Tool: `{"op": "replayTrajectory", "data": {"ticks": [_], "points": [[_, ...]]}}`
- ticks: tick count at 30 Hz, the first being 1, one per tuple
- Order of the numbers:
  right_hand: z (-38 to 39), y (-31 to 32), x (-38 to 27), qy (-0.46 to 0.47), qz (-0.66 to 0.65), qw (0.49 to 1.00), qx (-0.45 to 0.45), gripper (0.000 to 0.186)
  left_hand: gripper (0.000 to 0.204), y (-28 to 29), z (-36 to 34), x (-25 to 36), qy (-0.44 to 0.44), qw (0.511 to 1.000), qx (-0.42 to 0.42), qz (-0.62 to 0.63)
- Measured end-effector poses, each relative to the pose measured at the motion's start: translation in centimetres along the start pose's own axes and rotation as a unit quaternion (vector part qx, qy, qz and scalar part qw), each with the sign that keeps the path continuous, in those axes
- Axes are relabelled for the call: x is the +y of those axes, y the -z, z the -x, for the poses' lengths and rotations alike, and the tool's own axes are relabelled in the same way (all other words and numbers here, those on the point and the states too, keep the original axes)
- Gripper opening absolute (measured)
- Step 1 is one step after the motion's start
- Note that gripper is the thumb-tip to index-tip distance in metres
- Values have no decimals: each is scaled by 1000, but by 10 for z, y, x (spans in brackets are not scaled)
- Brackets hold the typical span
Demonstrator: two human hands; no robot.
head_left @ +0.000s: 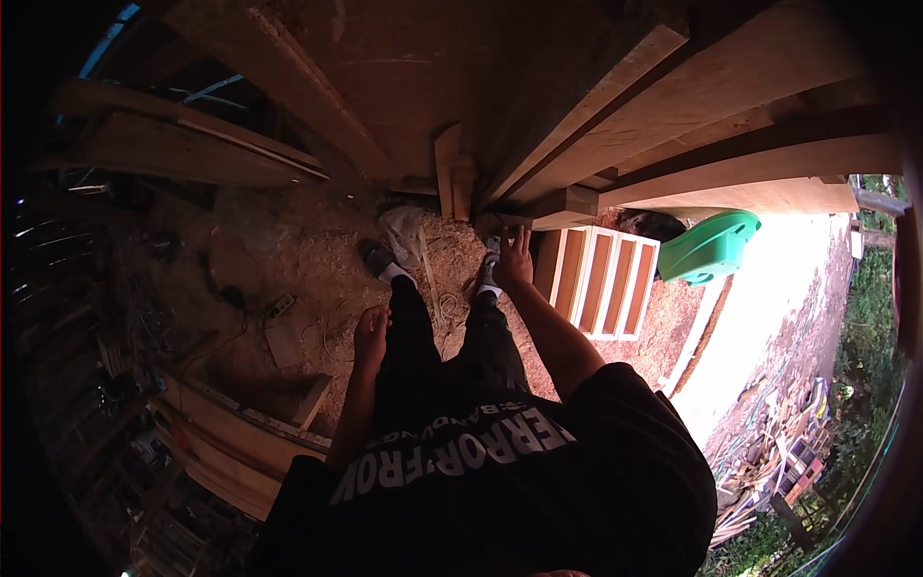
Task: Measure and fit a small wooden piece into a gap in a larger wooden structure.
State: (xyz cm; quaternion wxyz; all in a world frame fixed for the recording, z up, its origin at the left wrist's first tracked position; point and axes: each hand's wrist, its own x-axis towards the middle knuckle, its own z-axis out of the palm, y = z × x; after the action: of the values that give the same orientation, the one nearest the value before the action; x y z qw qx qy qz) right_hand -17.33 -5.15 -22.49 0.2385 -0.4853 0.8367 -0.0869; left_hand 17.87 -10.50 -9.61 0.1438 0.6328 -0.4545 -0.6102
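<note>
My right hand point(514, 258) reaches forward above my right foot, its fingers stretched and somewhat apart. It is nearest to the end of a wooden beam point(569, 206) and the low end of the leaning boards; whether the fingertips touch the wood, I cannot tell. My left hand point(371, 334) hangs beside my left thigh with curled fingers, and nothing shows in it. Between my feet and the wood lies a pale, crumpled plastic bag point(405, 234). Two short upright wood pieces point(448, 173) stand just past it.
Right of my right hand stands a slatted wooden frame with pale edges point(612, 282). Beyond it is a green plastic tub point(710, 248). Large wooden panels point(452, 67) rise ahead. Long boards point(226, 447) lie at lower left. Cord point(447, 306) and shavings cover the floor. Scrap wood point(779, 462) is heaped outside.
</note>
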Motion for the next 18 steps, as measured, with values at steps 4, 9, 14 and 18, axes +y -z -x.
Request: {"op": "replayTrajectory", "data": {"ticks": [4, 9, 14, 18], "points": [[-31, 16, -1, -53, 46, 997, -44, 84, 34, -1, 6, 1, 9, 1000, 0, -14], [-47, 25, -2, -82, 52, 986, -136, 90, 31, -10, 10, 15, 19, 999, 28, -2], [-27, 26, 14, -36, -62, 997, -7, 84, 33, -17, 3, 16, 13, 1000, 7, -10], [2, 33, 37, -26, -157, 985, 67, 68, 32, -28, -10, 8, -21, 999, -20, 13]]}}
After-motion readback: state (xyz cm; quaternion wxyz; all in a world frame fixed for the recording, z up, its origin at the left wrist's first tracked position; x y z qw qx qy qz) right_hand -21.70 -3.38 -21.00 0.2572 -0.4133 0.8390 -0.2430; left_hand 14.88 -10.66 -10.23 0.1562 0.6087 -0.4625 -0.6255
